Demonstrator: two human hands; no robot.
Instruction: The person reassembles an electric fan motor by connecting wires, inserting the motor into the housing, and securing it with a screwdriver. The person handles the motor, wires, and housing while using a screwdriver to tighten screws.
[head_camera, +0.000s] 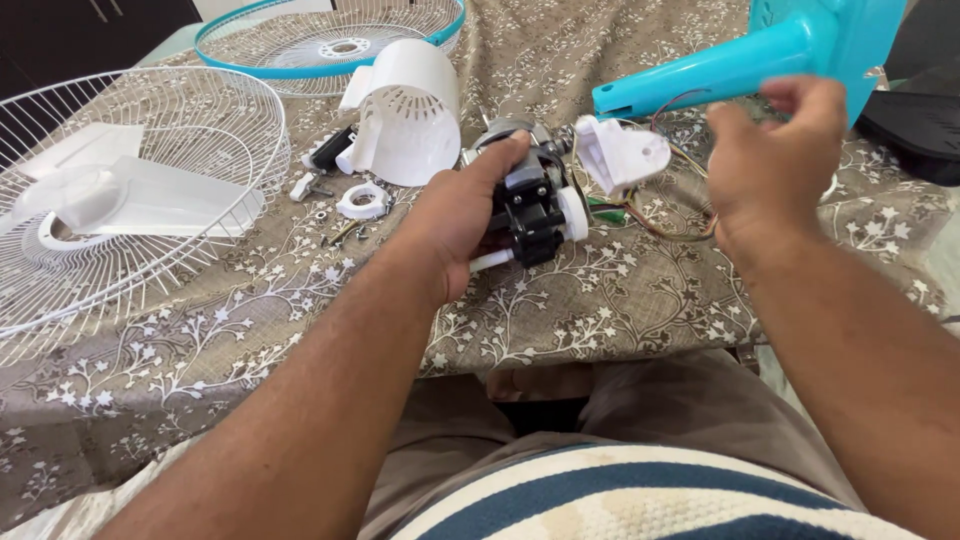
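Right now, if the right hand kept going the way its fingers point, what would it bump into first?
Probably the blue fan stand. The right hand points up and away, fingertips just beneath it, though depth is hard to judge.

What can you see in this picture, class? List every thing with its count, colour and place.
wire fan guard: one, white, far left, white fan blade lying in it
blue-rimmed wire guard: one, top centre
vented plastic motor cover: one, white, centre back
small plastic ring: one, white, beside cover
black and metal fan motor: one, centre
white plastic bracket: one, right of motor
turquoise plastic fan stand: one, top right
floral tablecloth: one, brown
left hand: grips motor
right hand: raised near stand, fingers pinched
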